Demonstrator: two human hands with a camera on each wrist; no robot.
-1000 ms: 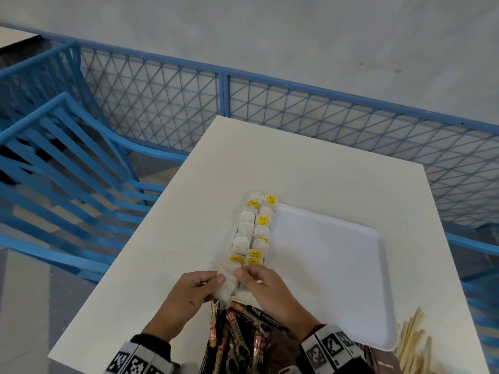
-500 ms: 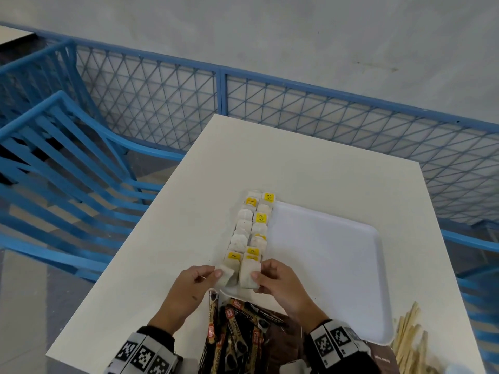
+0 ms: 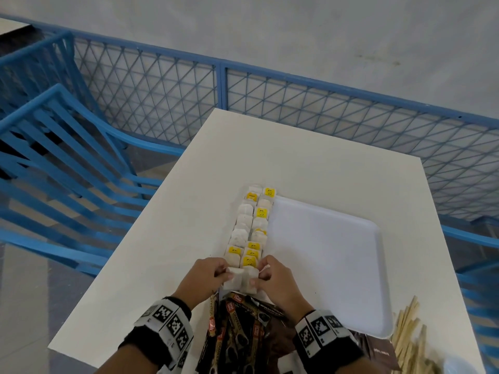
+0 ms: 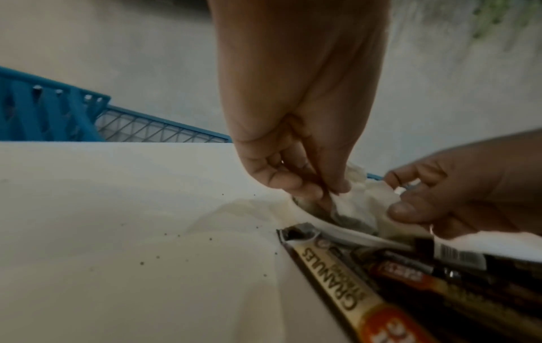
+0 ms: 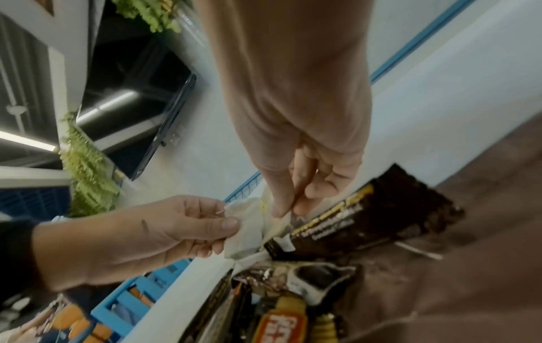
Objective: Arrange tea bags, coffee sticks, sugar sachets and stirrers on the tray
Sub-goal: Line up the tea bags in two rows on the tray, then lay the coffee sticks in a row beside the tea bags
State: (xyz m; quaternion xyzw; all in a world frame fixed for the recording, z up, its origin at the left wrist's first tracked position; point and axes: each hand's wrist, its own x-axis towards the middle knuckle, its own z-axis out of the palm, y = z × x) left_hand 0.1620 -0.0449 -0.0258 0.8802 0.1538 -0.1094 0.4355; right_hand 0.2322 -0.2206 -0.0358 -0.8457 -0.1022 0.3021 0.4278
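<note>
A white tray (image 3: 324, 260) lies on the white table. Two columns of tea bags (image 3: 252, 225), some with yellow tags, run along its left edge. At the near end of the columns my left hand (image 3: 225, 273) pinches a white tea bag (image 3: 234, 280) between thumb and finger. My right hand (image 3: 260, 273) pinches the neighbouring tea bag (image 3: 249, 280). The left wrist view shows my left hand (image 4: 328, 192) on the crumpled tea bag (image 4: 352, 204). Dark coffee sticks (image 3: 237, 333) lie piled just below my hands. Wooden stirrers (image 3: 407, 338) lie off the tray at the near right.
A blue slatted chair (image 3: 67, 163) stands to the left of the table. A blue mesh railing (image 3: 297, 103) runs behind it. A brown packet (image 3: 378, 349) lies near the stirrers. The table's front edge is close to my wrists.
A second ago both hands held tea bags bunched together at the tray's near corner. Now the two bags lie side by side, closing the two columns.
</note>
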